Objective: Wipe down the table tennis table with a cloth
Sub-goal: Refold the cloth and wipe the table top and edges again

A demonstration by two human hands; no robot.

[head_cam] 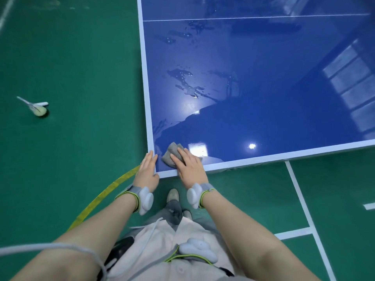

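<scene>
The blue table tennis table (263, 82) with white edge lines fills the upper right. A grey cloth (172, 152) lies crumpled on its near left corner. My right hand (188, 165) presses flat on the cloth with straight fingers. My left hand (147, 171) rests on the table's left edge at the corner, fingers straight, just left of the cloth. Streaks and puddles of water (186, 84) glisten on the surface farther in.
Green sports floor (71, 67) with white lines surrounds the table. A worn shuttlecock (37, 108) lies on the floor at the left. A yellow curved strip (109, 189) runs past my left wrist. My shoe (172, 196) stands just below the table corner.
</scene>
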